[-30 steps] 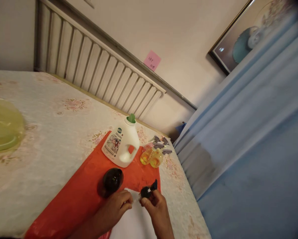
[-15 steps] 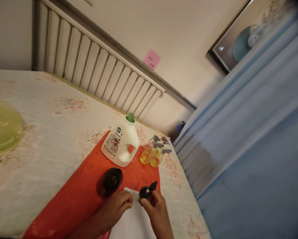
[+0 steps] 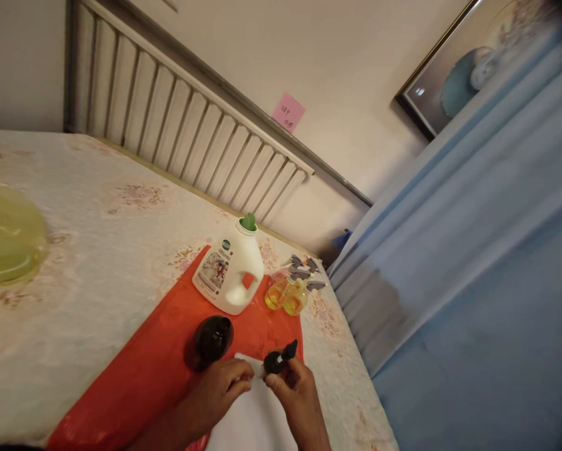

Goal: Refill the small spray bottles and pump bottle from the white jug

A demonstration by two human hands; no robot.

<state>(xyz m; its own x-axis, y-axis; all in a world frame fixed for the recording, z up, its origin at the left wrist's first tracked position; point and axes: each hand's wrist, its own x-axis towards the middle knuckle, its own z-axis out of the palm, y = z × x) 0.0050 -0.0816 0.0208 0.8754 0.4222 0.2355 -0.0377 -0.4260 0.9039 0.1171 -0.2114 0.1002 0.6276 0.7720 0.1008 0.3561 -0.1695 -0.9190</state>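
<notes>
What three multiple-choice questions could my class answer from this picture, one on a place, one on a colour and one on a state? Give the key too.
1. Where does the white jug stand?
A. On the red sheet
B. On the green basin
C. On the blue curtain

2. What colour is the note on the wall?
A. Yellow
B. Pink
C. Blue

3. What is the right hand doing?
A. Resting flat on the cloth
B. Holding a black pump head
C. Gripping the jug's handle

Key: 1 A, the white jug sits at the far end of the red sheet. 2 B, the note above the radiator is pink. 3 B, the right hand pinches the black pump head, with the left hand close beside it and the dark bottle just beyond.
</notes>
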